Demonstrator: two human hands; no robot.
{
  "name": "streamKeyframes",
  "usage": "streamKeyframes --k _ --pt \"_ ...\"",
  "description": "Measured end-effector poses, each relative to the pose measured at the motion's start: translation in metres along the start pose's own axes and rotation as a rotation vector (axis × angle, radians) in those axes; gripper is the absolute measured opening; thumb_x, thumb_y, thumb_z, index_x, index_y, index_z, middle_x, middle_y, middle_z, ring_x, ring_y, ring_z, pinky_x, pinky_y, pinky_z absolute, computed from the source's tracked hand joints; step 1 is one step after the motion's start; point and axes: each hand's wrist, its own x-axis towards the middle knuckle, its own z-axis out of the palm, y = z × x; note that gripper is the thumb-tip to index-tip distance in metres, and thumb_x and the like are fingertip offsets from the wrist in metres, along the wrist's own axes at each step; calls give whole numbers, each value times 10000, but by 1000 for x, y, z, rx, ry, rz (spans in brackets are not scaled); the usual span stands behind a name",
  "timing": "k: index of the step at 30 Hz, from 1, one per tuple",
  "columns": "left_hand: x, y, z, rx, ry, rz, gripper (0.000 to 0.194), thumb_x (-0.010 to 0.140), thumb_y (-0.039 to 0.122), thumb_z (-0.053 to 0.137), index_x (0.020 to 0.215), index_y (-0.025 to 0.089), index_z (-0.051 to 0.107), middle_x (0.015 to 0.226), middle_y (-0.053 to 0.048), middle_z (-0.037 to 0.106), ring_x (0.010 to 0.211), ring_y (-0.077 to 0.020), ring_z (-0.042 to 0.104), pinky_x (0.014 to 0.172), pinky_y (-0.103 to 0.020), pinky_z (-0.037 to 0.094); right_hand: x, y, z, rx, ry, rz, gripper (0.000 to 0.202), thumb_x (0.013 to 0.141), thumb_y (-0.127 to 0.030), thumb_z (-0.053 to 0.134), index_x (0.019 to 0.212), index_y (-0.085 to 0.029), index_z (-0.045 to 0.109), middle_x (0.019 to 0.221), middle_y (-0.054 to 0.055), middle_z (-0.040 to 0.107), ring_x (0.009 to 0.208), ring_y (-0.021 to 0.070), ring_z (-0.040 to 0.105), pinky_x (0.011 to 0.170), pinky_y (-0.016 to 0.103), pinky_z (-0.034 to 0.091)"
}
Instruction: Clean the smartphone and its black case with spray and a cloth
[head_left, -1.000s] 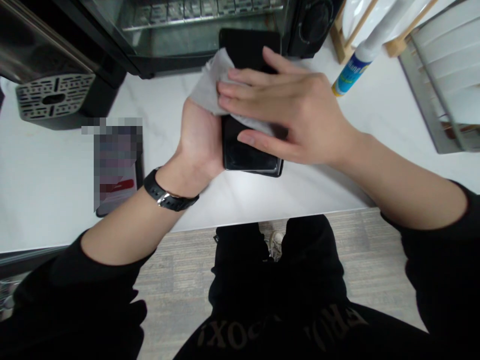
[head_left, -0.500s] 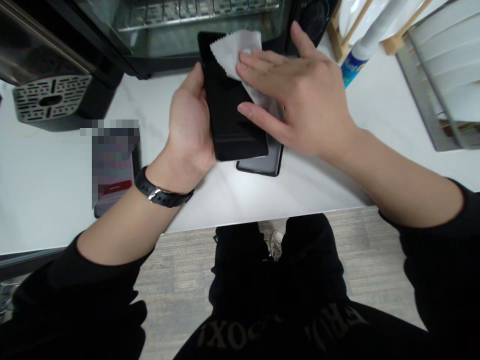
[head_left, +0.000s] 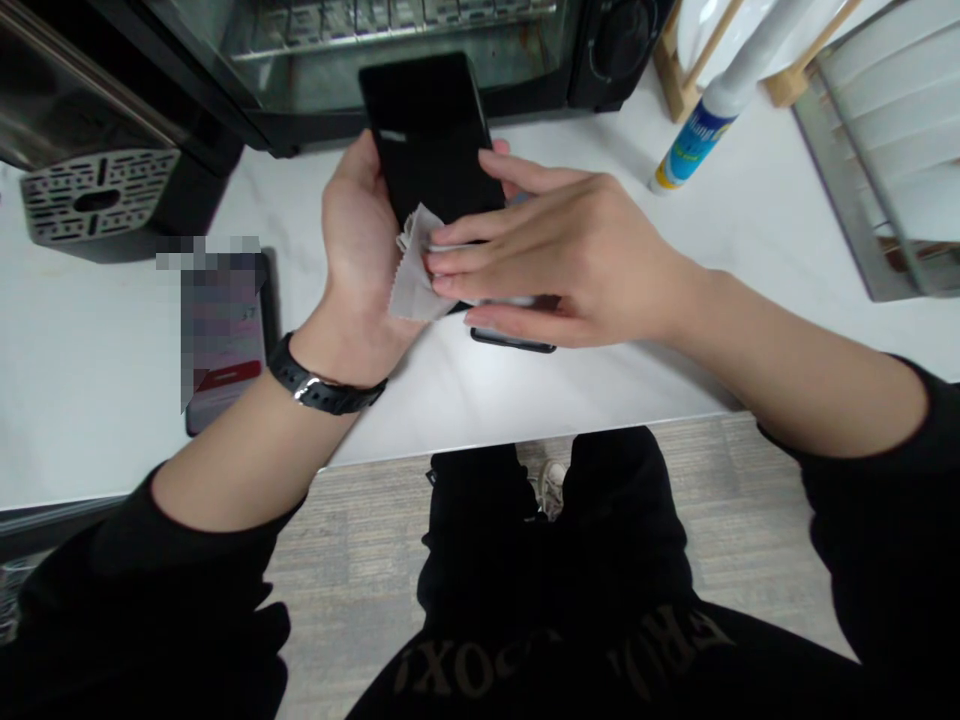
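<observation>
My left hand [head_left: 360, 235] grips a black smartphone [head_left: 431, 135] from its left side and below, its dark screen facing up. My right hand [head_left: 562, 250] presses a small pale cloth [head_left: 420, 275] with zigzag edges onto the lower end of the screen. The fingertips lie on the cloth, and the thumb or a finger at the far side reaches the phone's right edge. Beneath the right hand, a dark phone case [head_left: 517, 342] lies on the counter, mostly covered.
Behind the phone stands a toaster oven [head_left: 300, 130]. A drip tray [head_left: 101, 195] juts out at the left, above another phone [head_left: 229, 345], partly blurred, on the white counter [head_left: 420, 420]. To the right are a spray bottle [head_left: 694, 140] and a rack of white plates [head_left: 885, 130].
The right hand and cloth have slid from the top of the screen down to its lower end. The phone has shifted slightly left and up in the left hand.
</observation>
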Motion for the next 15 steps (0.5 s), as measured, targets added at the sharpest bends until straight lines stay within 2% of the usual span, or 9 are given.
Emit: streamKeyframes --k 1,3,5,7,9,11,13,15 --pt "2 1 -3 18 -63 46 596 1138 308 249 1679 71 329 833 -46 801 1512 -252 537 1305 -400 408 0 0 0 -1 14 10 431 1139 -443 388 1304 -273 748 1375 -27 778 1394 142 672 1383 393 293" --pt "5 4 -8 49 -129 60 591 1142 311 178 1611 73 446 868 -56 809 1494 -258 552 1325 -423 382 -1 3 1 -32 71 75 420 1138 -438 397 1275 -282 762 1362 -31 784 1364 156 696 1375 422 314" --pt "6 5 -9 104 -121 79 568 1145 310 190 1420 105 642 925 -55 824 1518 -248 524 1356 -408 324 -2 8 1 -74 129 159 410 1129 -447 427 1298 -267 754 1378 -5 776 1372 199 694 1362 485 337" --pt "5 3 -7 153 -74 119 530 1149 292 235 1236 154 739 1016 -29 838 1552 -222 481 1375 -366 267 -2 13 2 -100 176 223 439 1111 -479 458 1349 -231 732 1420 46 750 1401 258 674 1348 551 348" --pt "2 -1 -3 171 -53 109 456 1146 276 314 1157 207 765 1144 20 834 1580 -211 446 1383 -357 242 -2 18 3 -109 199 293 476 1092 -524 468 1399 -251 707 1495 56 696 1450 295 631 1351 565 343" --pt "0 -7 1 175 -63 64 406 1139 275 369 1110 218 770 1193 29 826 1587 -225 443 1382 -378 260 -2 21 3 -101 214 356 500 1058 -590 496 1430 -316 687 1573 20 629 1506 310 574 1365 529 334" --pt "-2 -12 5 177 -76 28 392 1127 243 384 1041 189 762 1144 -2 832 1558 -241 489 1356 -386 326 -2 22 3 -75 208 374 530 1028 -631 532 1463 -355 658 1622 -7 576 1552 310 520 1378 495 319" --pt "-4 -15 8 130 -37 0 411 1122 216 358 974 192 741 1041 -2 835 1500 -214 558 1301 -341 412 -2 20 3 -47 179 322 547 1022 -628 550 1490 -356 630 1637 -8 562 1568 300 499 1380 499 312"
